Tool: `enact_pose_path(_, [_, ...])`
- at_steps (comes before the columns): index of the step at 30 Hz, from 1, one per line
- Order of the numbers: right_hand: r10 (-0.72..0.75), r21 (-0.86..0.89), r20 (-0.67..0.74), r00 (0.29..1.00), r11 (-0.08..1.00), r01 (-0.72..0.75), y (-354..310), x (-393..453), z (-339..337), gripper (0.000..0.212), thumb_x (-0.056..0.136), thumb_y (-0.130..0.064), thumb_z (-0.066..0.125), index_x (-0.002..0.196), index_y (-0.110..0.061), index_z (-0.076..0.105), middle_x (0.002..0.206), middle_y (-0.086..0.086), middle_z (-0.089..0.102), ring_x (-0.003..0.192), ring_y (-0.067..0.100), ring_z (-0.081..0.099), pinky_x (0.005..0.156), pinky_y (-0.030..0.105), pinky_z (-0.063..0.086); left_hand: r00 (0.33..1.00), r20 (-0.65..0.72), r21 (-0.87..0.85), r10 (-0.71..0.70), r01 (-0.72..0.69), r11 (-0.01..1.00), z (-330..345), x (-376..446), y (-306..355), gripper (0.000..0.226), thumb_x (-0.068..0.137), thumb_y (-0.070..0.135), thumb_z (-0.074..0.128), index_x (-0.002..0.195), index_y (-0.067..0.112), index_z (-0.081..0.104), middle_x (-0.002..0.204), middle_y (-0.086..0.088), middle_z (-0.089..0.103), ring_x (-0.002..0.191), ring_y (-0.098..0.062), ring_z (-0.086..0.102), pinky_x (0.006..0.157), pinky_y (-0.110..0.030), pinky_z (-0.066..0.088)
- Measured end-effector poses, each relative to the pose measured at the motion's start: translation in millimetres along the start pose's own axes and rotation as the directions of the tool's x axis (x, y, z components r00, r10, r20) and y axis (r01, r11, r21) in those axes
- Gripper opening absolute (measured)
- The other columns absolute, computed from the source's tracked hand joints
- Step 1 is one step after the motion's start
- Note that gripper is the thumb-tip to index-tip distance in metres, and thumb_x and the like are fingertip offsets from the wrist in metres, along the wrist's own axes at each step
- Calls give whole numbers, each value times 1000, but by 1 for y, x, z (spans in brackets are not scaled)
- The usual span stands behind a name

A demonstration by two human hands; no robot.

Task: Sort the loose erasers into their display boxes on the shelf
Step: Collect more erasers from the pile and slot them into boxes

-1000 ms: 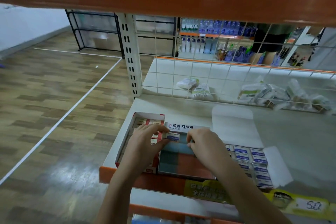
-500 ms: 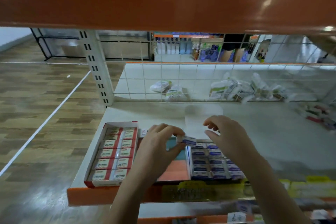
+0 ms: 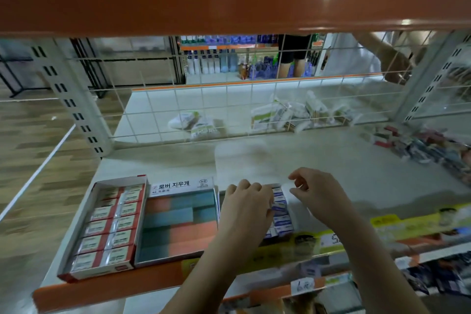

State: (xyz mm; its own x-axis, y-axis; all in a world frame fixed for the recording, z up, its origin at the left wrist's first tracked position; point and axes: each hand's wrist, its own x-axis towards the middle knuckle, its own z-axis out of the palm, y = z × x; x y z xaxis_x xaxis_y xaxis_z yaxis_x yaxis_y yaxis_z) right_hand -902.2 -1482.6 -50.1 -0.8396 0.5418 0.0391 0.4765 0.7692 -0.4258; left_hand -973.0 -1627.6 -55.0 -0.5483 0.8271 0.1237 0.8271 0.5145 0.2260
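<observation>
Blur smears most of what I see, and my left hand (image 3: 246,208) covers the better part of the blue-label eraser box (image 3: 280,214), so I cannot count what lies inside it. That hand lies knuckles-up over the box with its fingers curled; whether they pinch the blue-and-white eraser (image 3: 279,205) at its fingertips I cannot tell. My right hand (image 3: 316,195) hovers just beside it, fingers loosely bent, gripping nothing I can make out. At the shelf's front edge (image 3: 158,280) stand two more boxes: the red-label eraser box (image 3: 107,224), its white-and-red sleeves in two neat columns, and the middle box (image 3: 178,222) of bare orange and teal blocks. Loose packets (image 3: 428,148) far right are too smeared to identify.
</observation>
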Motion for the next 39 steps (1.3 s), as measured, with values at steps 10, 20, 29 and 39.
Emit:
enact_pose_path(10, [-27, 39, -4, 1000, 999, 28, 2, -2, 1, 31, 89, -16, 59, 120, -15, 57, 110, 3, 64, 99, 15, 58, 82, 22, 42, 999, 43, 55, -23, 21, 998, 16, 6, 12, 37, 95, 30, 48, 130, 22, 43, 135, 2, 47, 121, -20, 40, 104, -32, 28])
enact_pose_path(20, [-103, 105, 59, 993, 990, 96, 4, 0, -11, 30, 90, -24, 59, 118, -14, 59, 103, 3, 66, 93, 14, 60, 81, 23, 46, 995, 87, 102, 42, -51, 993, 6, 14, 8, 34, 97, 41, 39, 122, 23, 52, 124, 2, 53, 114, -18, 45, 98, -32, 34])
enact_pose_path(29, [-64, -5, -7, 998, 998, 64, 73, 13, -67, 32, 86, -20, 64, 117, -17, 60, 110, 2, 65, 99, 16, 59, 88, 28, 46, 968, -10, 164, 250, -245, 956, -13, 91, 62, 32, 95, 43, 42, 118, 25, 55, 118, 2, 57, 112, -20, 46, 92, -33, 34])
enact_pose_path(39, [133, -152, 15, 991, 980, -129, 241, 11, -135, 37, 89, -14, 59, 125, -12, 53, 127, 6, 54, 116, 20, 51, 92, 28, 38, 868, 168, 145, 468, -491, 859, 45, 194, 231, 34, 93, 40, 47, 121, 21, 54, 126, -3, 53, 120, -23, 45, 96, -36, 34])
